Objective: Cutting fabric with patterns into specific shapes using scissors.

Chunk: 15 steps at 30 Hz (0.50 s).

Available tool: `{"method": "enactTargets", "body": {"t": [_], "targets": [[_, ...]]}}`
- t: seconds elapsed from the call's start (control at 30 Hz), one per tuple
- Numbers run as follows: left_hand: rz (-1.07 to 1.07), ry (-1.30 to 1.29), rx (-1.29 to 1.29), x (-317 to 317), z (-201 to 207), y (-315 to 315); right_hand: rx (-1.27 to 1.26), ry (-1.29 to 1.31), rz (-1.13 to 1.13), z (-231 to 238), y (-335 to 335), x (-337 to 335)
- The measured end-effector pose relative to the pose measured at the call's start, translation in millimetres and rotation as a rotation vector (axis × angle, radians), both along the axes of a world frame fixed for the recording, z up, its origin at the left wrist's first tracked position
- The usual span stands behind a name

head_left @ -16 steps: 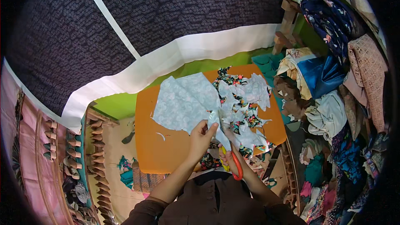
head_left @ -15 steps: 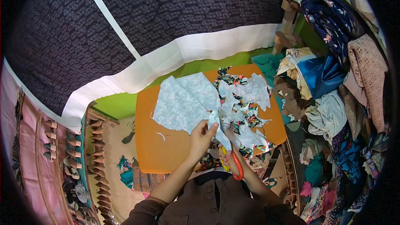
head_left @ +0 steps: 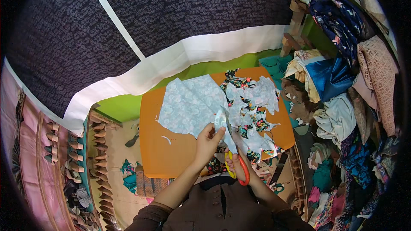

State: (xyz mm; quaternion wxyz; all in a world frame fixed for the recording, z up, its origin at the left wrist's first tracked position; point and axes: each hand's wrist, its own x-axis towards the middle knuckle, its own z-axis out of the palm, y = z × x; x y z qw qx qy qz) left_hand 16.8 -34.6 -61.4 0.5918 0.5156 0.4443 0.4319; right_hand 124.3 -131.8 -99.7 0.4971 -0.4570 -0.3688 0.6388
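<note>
My left hand (head_left: 208, 141) pinches the near edge of a pale blue patterned fabric piece (head_left: 192, 105) that lies spread on the orange board (head_left: 171, 154). My right hand (head_left: 238, 161) grips orange and yellow handled scissors (head_left: 236, 169), whose blades point up into the fabric beside my left fingers. Just right of them lies a heap of cut floral scraps (head_left: 252, 111), white on one side and dark with bright flowers on the other.
A dark patterned cloth with white bands (head_left: 171, 30) hangs behind the board. Folded and piled fabrics (head_left: 342, 102) crowd the right side. Patterned cloth with scalloped trim (head_left: 55, 154) lies at the left. A small white scrap (head_left: 166, 139) lies on the board.
</note>
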Motion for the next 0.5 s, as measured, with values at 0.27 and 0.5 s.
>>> {"method": "enactTargets", "body": {"t": [0.27, 0.5], "targets": [[-0.116, -0.052, 0.053, -5, 0, 16, 0.062, -0.287, 0.019, -5, -1, 9], [-0.1, 0.125, 0.036, -8, 5, 12, 0.217, -0.498, -0.056, 14, 4, 9]]}}
